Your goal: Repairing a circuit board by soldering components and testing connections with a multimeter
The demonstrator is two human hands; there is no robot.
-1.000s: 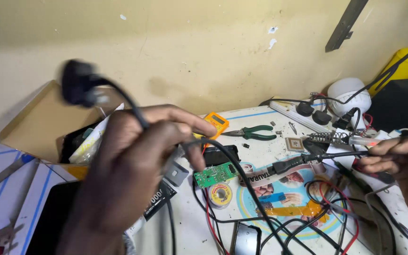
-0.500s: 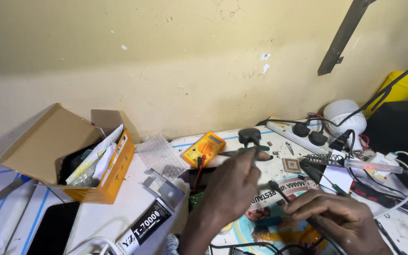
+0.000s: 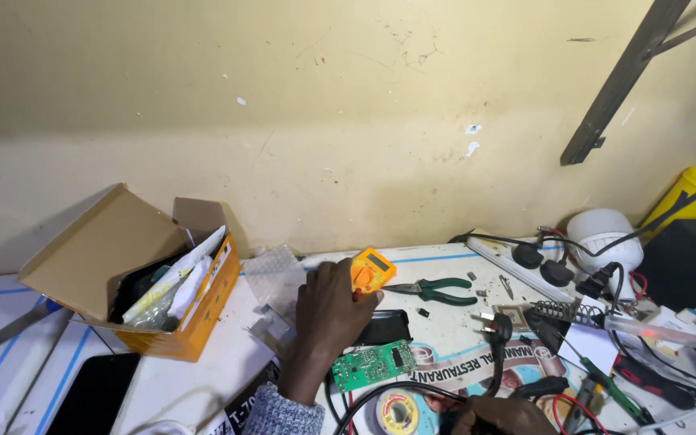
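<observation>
Cluttered white workbench (image 3: 227, 354): left hand (image 3: 328, 310) is reaching, fingers (image 3: 362, 302) curling loosely against the orange multimeter (image 3: 370, 269); firm grasp needed next. Right hand (image 3: 501, 415) mostly hidden, grip unclear.

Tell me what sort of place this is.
Probably a small electronics repair bench: the left hand reaches to a yellow handheld multimeter, beside a bare green circuit board, green-handled pliers and a white power strip with black plugs.
</observation>
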